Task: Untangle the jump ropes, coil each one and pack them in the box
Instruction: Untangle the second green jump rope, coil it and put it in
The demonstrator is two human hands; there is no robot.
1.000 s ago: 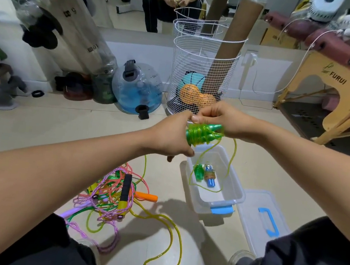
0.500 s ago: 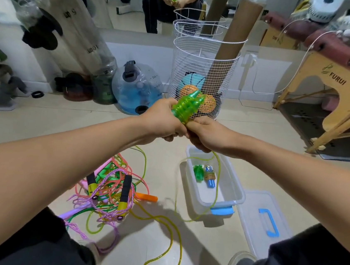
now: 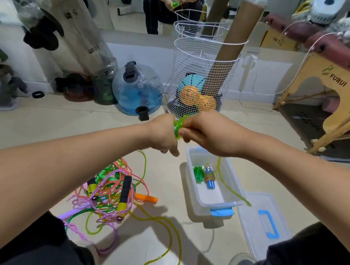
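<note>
Two hands meet above the floor around a translucent green jump-rope handle (image 3: 179, 124), ridged and mostly hidden between them, its yellow-green cord (image 3: 228, 187) trailing down across the clear plastic box (image 3: 189, 190). Fingers of the left hand (image 3: 165, 134) and the right hand (image 3: 204, 133) are curled tight round the handle. Beside the box, a tangle of coloured ropes (image 3: 109, 192) lies on the floor.

Green handles (image 3: 179, 126) with yellow-green rope wound round them, held up above box. Loose rope tail (image 3: 230, 186) hanging down across clear box (image 3: 193, 199), trailing onto floor. Box open, one coiled rope bundle (image 3: 205, 175) inside, green and blue handles. Tangled pile of ropes (image 3: 109, 192) on floor left of box: pink, orange, green, yellow-black handles.
</note>
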